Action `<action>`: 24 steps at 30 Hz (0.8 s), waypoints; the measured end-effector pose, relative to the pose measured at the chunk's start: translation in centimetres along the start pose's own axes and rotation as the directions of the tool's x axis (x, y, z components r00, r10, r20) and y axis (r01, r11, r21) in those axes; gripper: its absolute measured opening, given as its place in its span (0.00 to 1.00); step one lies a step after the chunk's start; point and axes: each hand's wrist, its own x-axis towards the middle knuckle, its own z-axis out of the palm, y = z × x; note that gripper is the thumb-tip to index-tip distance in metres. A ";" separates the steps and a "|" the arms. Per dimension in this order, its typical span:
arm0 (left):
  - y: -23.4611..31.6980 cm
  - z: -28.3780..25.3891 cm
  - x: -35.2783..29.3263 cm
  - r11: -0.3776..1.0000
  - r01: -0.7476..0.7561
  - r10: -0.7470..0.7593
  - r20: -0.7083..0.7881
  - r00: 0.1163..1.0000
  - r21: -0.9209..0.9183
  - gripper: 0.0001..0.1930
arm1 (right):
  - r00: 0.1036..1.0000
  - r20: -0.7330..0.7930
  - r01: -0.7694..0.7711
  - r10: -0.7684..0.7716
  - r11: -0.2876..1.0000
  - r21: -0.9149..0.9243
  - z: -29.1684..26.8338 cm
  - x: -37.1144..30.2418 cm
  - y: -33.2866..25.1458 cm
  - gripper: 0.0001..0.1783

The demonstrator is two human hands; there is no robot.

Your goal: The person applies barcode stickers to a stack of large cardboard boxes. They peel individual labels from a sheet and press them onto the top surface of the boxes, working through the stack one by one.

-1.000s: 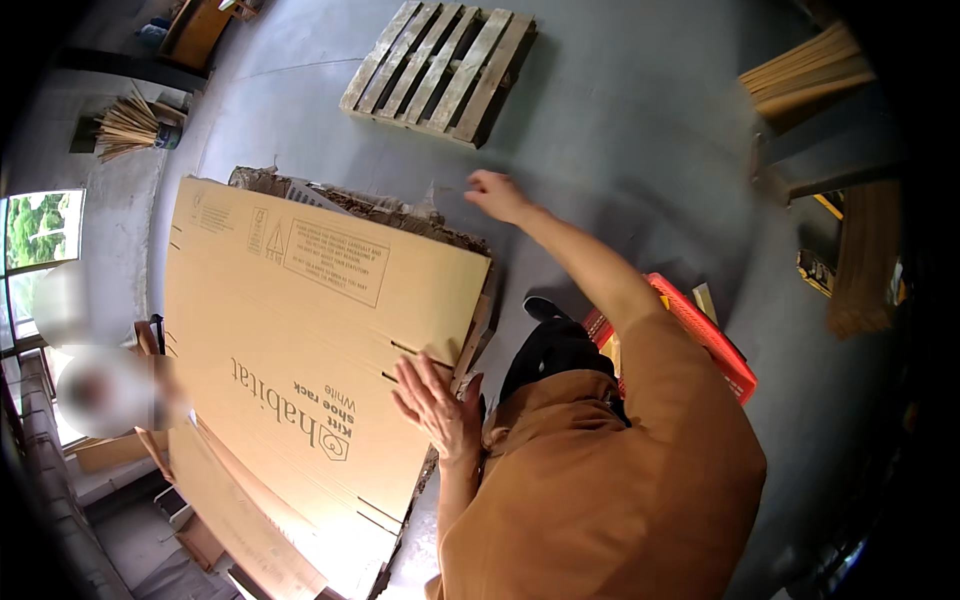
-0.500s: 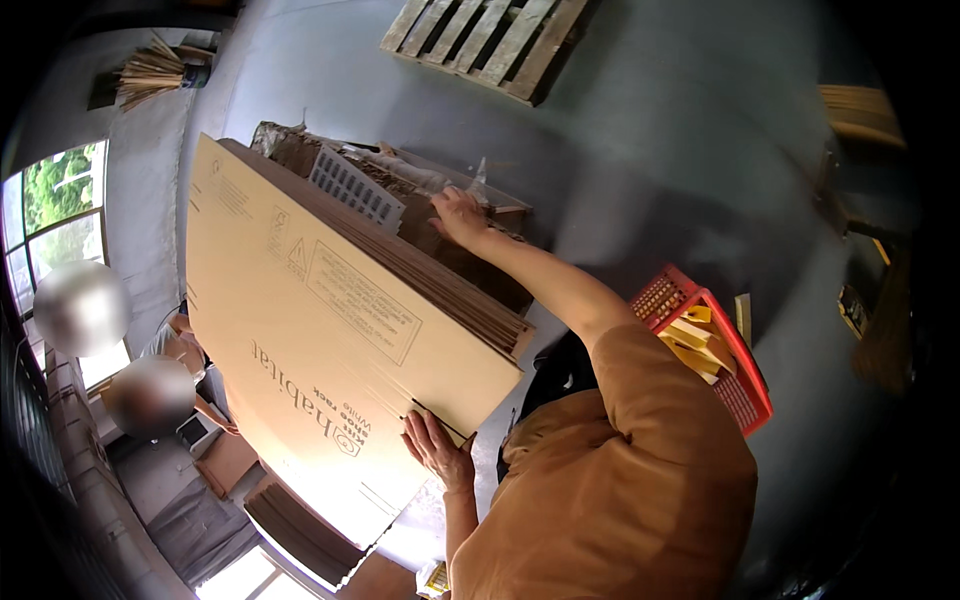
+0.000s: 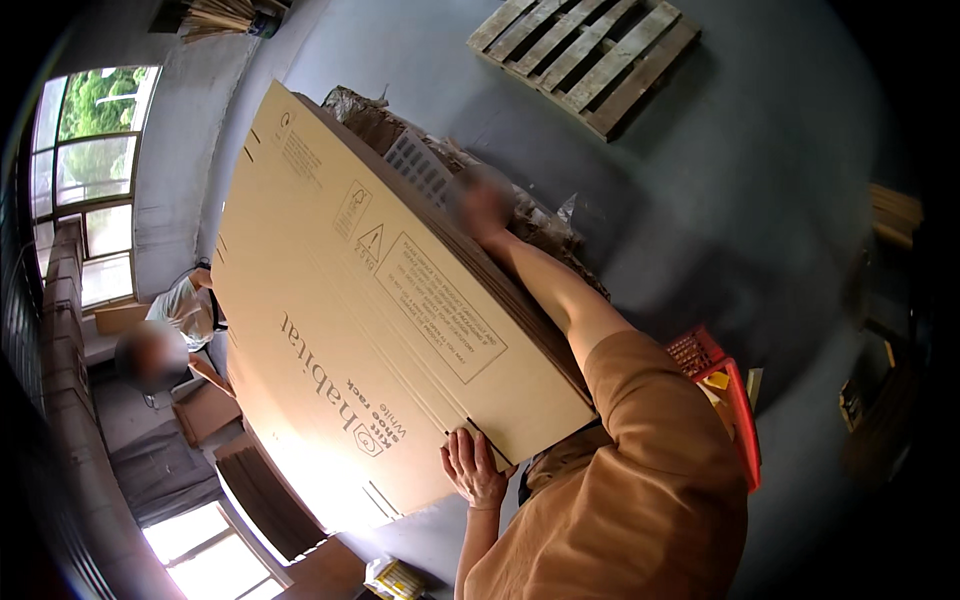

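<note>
A tall stack of flat brown cardboard cartons (image 3: 310, 290) fills the middle, its top sheet printed with dark text and symbols. My left hand (image 3: 475, 470) lies against that printed face near its lower edge, fingers spread, the thumb beside the edge. On the far side of the stack, my right hand (image 3: 482, 205) reaches over the layered edges, beside a white sheet with a grid of dark marks (image 3: 418, 165). Its fingers are blurred. Crumpled brown wrapping with clear plastic (image 3: 545, 220) lies just beyond it.
A wooden pallet (image 3: 590, 60) lies on the grey floor at the top. To the right stands a red plastic basket (image 3: 745, 420) with yellow pieces inside. Another person (image 3: 185, 310) is at the left by the windows. A yellow-and-white package (image 3: 395, 578) sits at the bottom.
My right hand has come from over the wrapping to the stack's far edge. The whole view has shifted, so the stack appears further right. My left hand stays on the cardboard.
</note>
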 end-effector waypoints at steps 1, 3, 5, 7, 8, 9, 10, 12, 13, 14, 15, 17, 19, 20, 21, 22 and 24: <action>0.0 0.1 -0.2 1.000 0.005 -0.005 0.002 1.000 -0.001 0.43 | 0.999 -0.039 0.006 -0.006 1.000 -0.009 -0.1 -0.1 0.0 0.09; 0.1 0.0 0.0 1.000 0.014 -0.014 0.000 1.000 -0.012 0.43 | 0.994 -0.112 0.006 -0.014 0.998 -0.066 0.0 0.0 0.0 0.07; 0.2 -0.1 0.5 0.999 0.038 -0.038 -0.008 0.999 -0.036 0.42 | 0.990 -0.141 0.006 -0.021 0.994 -0.108 -0.3 0.4 -0.1 0.06; 0.2 -0.2 0.5 0.999 0.043 -0.043 -0.005 0.999 -0.029 0.41 | 0.980 -0.165 0.096 -0.110 0.991 -0.093 -1.1 0.4 -0.1 0.06; 0.2 -0.1 0.5 0.999 0.047 -0.047 -0.007 0.999 -0.028 0.40 | 0.972 -0.178 0.142 -0.156 0.986 -0.088 -1.6 0.4 -0.2 0.05; 0.5 0.3 -0.1 0.997 0.067 -0.067 -0.011 0.998 -0.024 0.39 | 0.955 -0.152 0.244 -0.256 0.966 -0.089 -3.2 -0.4 -1.0 0.06; 0.5 0.5 -0.5 0.997 0.076 -0.076 -0.016 0.997 -0.017 0.39 | 0.929 -0.135 0.337 -0.346 0.938 -0.086 -4.4 -1.0 -1.7 0.06; 0.3 0.2 0.5 0.998 0.050 -0.051 -0.040 0.998 -0.029 0.35 | 0.934 -0.192 0.288 -0.300 0.954 -0.089 -2.0 0.6 -0.1 0.10; 0.7 -0.5 1.4 0.998 0.042 -0.045 -0.048 0.998 -0.052 0.32 | 0.937 -0.217 0.261 -0.274 0.961 -0.087 -0.3 1.4 1.0 0.12; 0.8 -1.0 1.7 0.996 0.043 -0.046 -0.053 0.998 -0.072 0.29 | 0.928 -0.210 0.298 -0.308 0.951 -0.080 0.9 1.8 1.6 0.13; 0.9 -1.1 1.5 0.996 0.054 -0.058 -0.050 0.997 -0.074 0.27 | 0.917 -0.196 0.340 -0.347 0.938 -0.073 1.7 1.9 1.9 0.13; 1.3 -1.0 0.8 0.992 0.088 -0.092 -0.041 0.995 -0.084 0.25 | 0.905 -0.173 0.387 -0.390 0.921 -0.052 3.5 1.3 2.5 0.15; 0.4 -0.6 1.2 0.998 0.039 -0.042 -0.055 0.998 -0.048 0.25 | 0.887 -0.318 0.395 -0.336 0.907 0.145 5.3 2.9 3.9 0.13; 0.3 -0.4 1.0 0.999 0.041 -0.043 -0.059 0.997 -0.034 0.25 | 0.876 -0.365 0.416 -0.315 0.877 0.242 5.9 2.9 3.9 0.12; 0.3 -0.4 0.8 0.998 0.044 -0.046 -0.046 0.998 -0.033 0.27 | 0.882 -0.366 0.406 -0.297 0.873 0.270 6.1 2.8 4.2 0.12; 0.2 -0.4 0.8 0.999 0.040 -0.041 -0.035 0.999 -0.031 0.30 | 0.887 -0.371 0.393 -0.274 0.870 0.298 5.8 2.8 5.0 0.13; 0.0 -0.6 1.4 0.998 0.034 -0.035 -0.017 0.999 -0.056 0.33 | 0.892 -0.389 0.373 -0.229 0.859 0.350 4.6 3.0 6.4 0.14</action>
